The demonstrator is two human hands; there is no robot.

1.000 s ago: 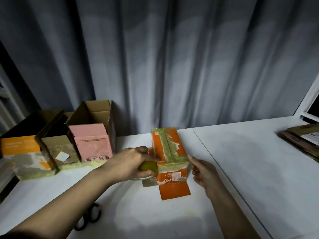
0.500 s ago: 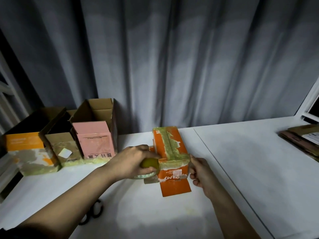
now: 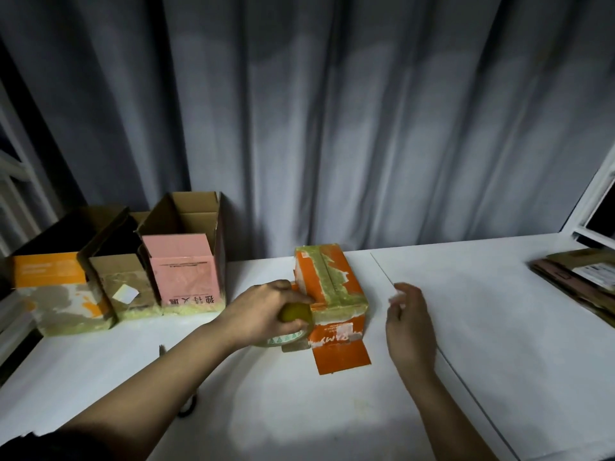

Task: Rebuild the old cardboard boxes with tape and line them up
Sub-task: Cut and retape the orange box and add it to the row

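Observation:
An orange cardboard box (image 3: 336, 294) lies upside down in the middle of the white table (image 3: 482, 344), old yellowish tape along its bottom seam and one flap spread flat toward me. My left hand (image 3: 263, 311) grips a roll of tape (image 3: 293, 327) against the box's near left corner. My right hand (image 3: 407, 322) hovers just right of the box with relaxed fingers, touching nothing. Three rebuilt boxes stand in a row at the left: an orange and white box (image 3: 56, 294), a brown box (image 3: 124, 284) and a pink box (image 3: 186, 264).
Scissors (image 3: 186, 405) lie near the table's front left, mostly hidden under my left forearm. Flattened cardboard (image 3: 579, 277) is stacked at the right edge. A grey curtain hangs behind the table. A seam (image 3: 432, 344) runs diagonally across the tabletop.
My right hand has let go of the box's right side and moved away to the right. My left hand still holds the tape roll at the box's corner.

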